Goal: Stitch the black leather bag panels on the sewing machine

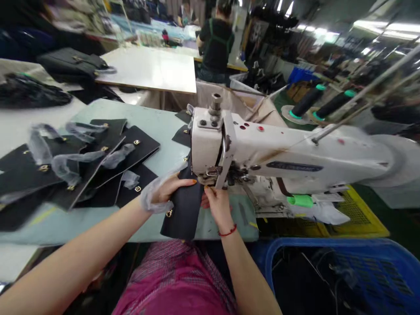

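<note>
A white industrial sewing machine stands over the pale green table. Under its head runs a black leather-like panel with gold fittings and a handle wrapped in clear plastic. My left hand grips the panel's left side, thumb on top, the wrapped handle looping over my wrist. Close to the needle area, my right hand pinches the panel's right edge; its lower fingers are partly hidden. Several similar black panels with gold fittings and plastic-wrapped handles lie piled on the left.
A blue plastic basket holding dark pieces stands at the lower right, beside a yellow crate. Black thread cones stand behind the machine. Beyond is a white-topped table, with a person in dark clothing near it.
</note>
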Tool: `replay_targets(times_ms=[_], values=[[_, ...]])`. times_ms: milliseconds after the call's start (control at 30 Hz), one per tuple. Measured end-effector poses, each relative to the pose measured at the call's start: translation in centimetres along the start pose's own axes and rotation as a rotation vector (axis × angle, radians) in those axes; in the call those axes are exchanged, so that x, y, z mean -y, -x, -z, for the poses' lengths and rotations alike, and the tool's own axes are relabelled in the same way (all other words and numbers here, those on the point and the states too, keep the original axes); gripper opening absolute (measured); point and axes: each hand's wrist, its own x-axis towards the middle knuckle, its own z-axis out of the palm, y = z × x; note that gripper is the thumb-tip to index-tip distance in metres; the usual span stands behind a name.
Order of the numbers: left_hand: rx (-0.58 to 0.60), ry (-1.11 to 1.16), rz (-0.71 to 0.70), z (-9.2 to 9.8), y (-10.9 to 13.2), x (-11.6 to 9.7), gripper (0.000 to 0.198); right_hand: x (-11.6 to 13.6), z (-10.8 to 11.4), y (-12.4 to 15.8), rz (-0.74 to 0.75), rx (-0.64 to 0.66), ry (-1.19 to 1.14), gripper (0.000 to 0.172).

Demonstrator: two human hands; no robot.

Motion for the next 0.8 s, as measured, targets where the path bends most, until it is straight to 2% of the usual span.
replay_targets(times_ms=[133, 267, 400, 567, 800], values=[[0.132, -0.097, -0.093, 0.3, -0.5, -2.1, 0.059, 0.1, -0.5, 0.1, -0.047, 0.028, -0.136, 0.038], [0.224, -0.207, -0.119, 0.7, -1.3, -3.1, 0.054, 0.0, -1.2, 0.3, -0.045, 0.011, -0.207, 0.042], [0.237, -0.295, -0.141, 0.8, -1.4, -3.4, 0.052, -0.1, -1.6, 0.3, -0.042, -0.028, -0.24, 0.042], [0.254, -0.334, -0.24, 0.9, -1.7, -3.1, 0.047, 0.0, -1.7, 0.3, -0.051, -0.054, -0.246, 0.038], [0.205, -0.378, -0.165, 1.0, -1.6, -2.9, 0.045, -0.3, -2.0, 0.2, -0.039, -0.062, -0.258, 0.036]])
